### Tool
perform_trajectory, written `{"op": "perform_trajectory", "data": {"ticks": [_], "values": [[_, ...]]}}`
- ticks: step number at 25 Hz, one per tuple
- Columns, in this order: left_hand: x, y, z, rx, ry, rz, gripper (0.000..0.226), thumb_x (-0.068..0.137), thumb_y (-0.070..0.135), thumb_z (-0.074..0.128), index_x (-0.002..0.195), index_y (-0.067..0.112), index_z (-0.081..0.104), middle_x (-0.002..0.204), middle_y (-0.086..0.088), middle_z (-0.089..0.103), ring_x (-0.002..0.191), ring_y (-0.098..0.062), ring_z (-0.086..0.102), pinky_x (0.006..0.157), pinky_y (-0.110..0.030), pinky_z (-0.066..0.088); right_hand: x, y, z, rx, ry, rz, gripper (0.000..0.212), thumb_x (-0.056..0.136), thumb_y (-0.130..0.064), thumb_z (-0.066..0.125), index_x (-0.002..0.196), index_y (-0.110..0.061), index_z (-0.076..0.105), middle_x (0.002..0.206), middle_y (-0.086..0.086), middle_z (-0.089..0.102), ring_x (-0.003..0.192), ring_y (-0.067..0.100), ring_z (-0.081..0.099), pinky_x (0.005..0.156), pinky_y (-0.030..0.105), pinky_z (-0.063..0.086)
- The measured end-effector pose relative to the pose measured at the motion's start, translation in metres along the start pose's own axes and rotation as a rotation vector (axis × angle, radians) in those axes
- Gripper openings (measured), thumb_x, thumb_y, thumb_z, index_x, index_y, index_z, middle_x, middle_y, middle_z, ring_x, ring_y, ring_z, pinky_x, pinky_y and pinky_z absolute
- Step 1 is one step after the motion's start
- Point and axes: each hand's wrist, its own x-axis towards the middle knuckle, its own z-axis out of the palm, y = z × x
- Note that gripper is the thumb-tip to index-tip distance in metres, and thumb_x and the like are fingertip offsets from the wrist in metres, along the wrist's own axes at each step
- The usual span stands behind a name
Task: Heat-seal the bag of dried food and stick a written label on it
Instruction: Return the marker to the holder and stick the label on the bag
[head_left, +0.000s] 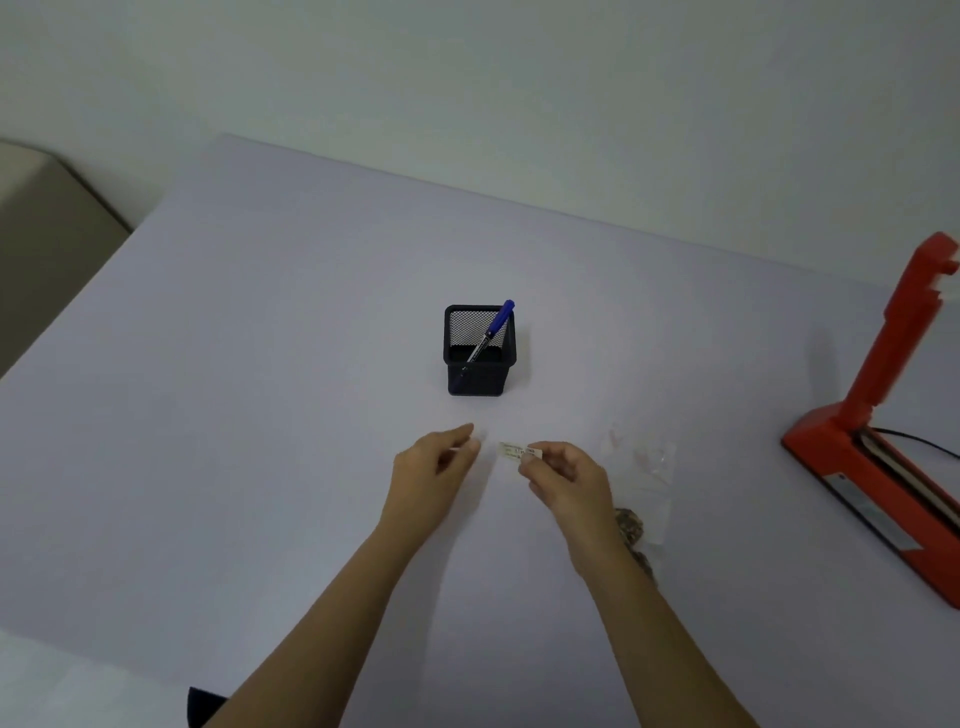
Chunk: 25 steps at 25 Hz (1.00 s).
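— Where's the label (521, 451)?
— Pinched in the right grip (566, 478); the left grip (431, 467) is just beside it at nine o'clock.
— The bag (647, 483)?
— Flat on the worktop (260, 415), three o'clock of that grip. The red sealer (878, 467) is farther out, and the pen pot (479, 358) is at twelve.

The red heat sealer (878, 467) was cut off by the right edge, base and raised arm alike, and its black cable (914, 439) ran out of view there. The right hand (563, 478) and wrist hid part of the clear bag (652, 467) and most of the dried food (629, 522). Writing on the label (514, 451) was too small to read. Whether the left hand (431, 467) pinched anything in its fingers (465, 434) could not be told.
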Motion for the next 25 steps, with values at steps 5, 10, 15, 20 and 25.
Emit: {"op": "perform_trajectory", "data": {"ticks": [5, 10, 15, 20, 25], "values": [[-0.043, 0.047, -0.017, -0.357, 0.027, 0.030, 0.028, 0.086, 0.021, 0.063, 0.113, 0.026, 0.063, 0.093, 0.017, 0.068, 0.084, 0.009, 0.063, 0.071, -0.001, 0.046, -0.051, -0.039, -0.011, 0.257, -0.066, -0.048, 0.008, 0.084, -0.012, 0.064, 0.089, -0.016, 0.069, 0.082, -0.002, 0.075, 0.075, 0.010, 0.071, 0.064, 0.016, 0.054], [-0.067, 0.070, -0.034, -0.419, 0.133, 0.124, 0.024, 0.081, 0.014, 0.067, 0.096, 0.034, 0.067, 0.086, 0.011, 0.072, 0.080, -0.002, 0.068, 0.074, -0.009, 0.051, -0.079, -0.057, -0.012, 0.088, -0.051, -0.253, 0.013, 0.086, -0.013, 0.061, 0.089, -0.022, 0.070, 0.083, -0.004, 0.074, 0.071, 0.012, 0.071, 0.062, 0.017, 0.054], [-0.080, 0.067, -0.038, -0.179, 0.314, 0.423, 0.025, 0.082, 0.024, 0.069, 0.106, 0.022, 0.068, 0.096, 0.015, 0.070, 0.085, 0.009, 0.064, 0.076, -0.005, 0.048, -0.093, -0.061, -0.012, 0.073, -0.056, -0.321, 0.017, 0.085, -0.012, 0.062, 0.088, -0.027, 0.069, 0.074, -0.011, 0.074, 0.069, 0.011, 0.071, 0.062, 0.015, 0.054], [-0.089, 0.060, -0.038, 0.008, 0.423, 0.619, 0.026, 0.085, 0.017, 0.060, 0.105, 0.004, 0.070, 0.089, -0.003, 0.074, 0.080, -0.004, 0.062, 0.075, -0.001, 0.043, -0.102, -0.063, -0.011, 0.127, -0.076, -0.301, 0.017, 0.085, -0.012, 0.062, 0.087, -0.027, 0.070, 0.072, -0.011, 0.074, 0.069, 0.011, 0.071, 0.063, 0.016, 0.055], [-0.093, 0.057, -0.040, 0.068, 0.485, 0.714, 0.027, 0.090, 0.019, 0.055, 0.106, 0.002, 0.068, 0.087, -0.008, 0.074, 0.082, -0.009, 0.061, 0.077, -0.005, 0.045, -0.109, -0.063, -0.007, 0.161, -0.082, -0.286, 0.019, 0.085, -0.011, 0.062, 0.083, -0.028, 0.069, 0.070, -0.011, 0.074, 0.067, 0.010, 0.070, 0.064, 0.017, 0.056]]}}
